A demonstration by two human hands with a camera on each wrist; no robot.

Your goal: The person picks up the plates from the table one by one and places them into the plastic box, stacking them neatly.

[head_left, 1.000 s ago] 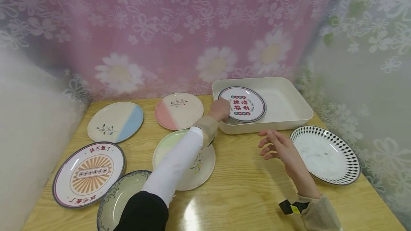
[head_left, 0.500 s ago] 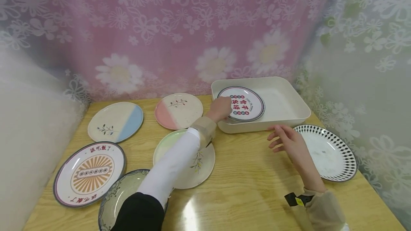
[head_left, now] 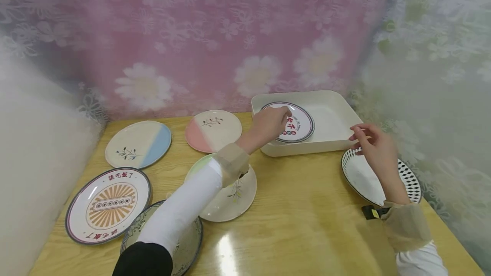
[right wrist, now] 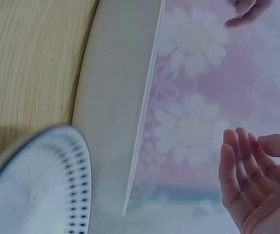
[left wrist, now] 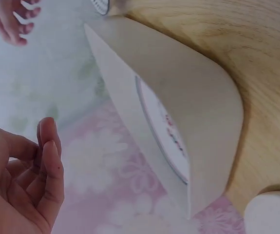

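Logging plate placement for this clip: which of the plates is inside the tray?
The white plate with red characters, at the left end of the cream tray in the head view; the other plates lie outside it.

A pale wood-grain table (head_left: 291, 216) is catching a streak of light toward the near side. Along the back, a blue-and-cream plate (head_left: 138, 144), a pink-and-cream plate (head_left: 215, 131) and a cream tray (head_left: 303, 149) are sitting left to right. A green-and-cream plate (head_left: 230, 203) is lying mid-table, a sunburst plate (head_left: 109, 205) and a greyish patterned dish (head_left: 188, 242) are crowding the near left, and a diamond-rimmed plate (head_left: 362, 178) is resting by the tray's right corner.
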